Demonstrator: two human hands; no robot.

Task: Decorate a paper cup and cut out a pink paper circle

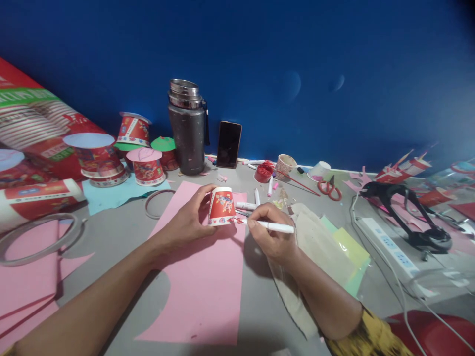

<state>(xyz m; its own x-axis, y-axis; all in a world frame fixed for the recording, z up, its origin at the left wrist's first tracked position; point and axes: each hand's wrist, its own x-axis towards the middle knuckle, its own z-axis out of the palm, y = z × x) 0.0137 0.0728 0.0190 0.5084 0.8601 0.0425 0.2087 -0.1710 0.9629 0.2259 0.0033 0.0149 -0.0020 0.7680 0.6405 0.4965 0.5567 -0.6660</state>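
Note:
My left hand (195, 210) is wrapped round a red and white paper cup (221, 203), turned upside down and held over a pink sheet of paper (208, 291). Between the fingers and thumb of my right hand (273, 231) is a white marker (276, 227). Its red tip points at the cup's lower rim; whether it touches, I cannot tell. White marker pens lie on the table just behind my right hand. A beige cloth (319, 252) lies under and beside my right wrist.
At the back left stand decorated cups (148, 170) with paper tops and a dark steel flask (188, 128). A phone (229, 143) leans on the blue wall. Red-handled scissors (329, 189), a power strip (389, 247) and a black stand (411, 217) are on the right. Grey rings (158, 203) lie left.

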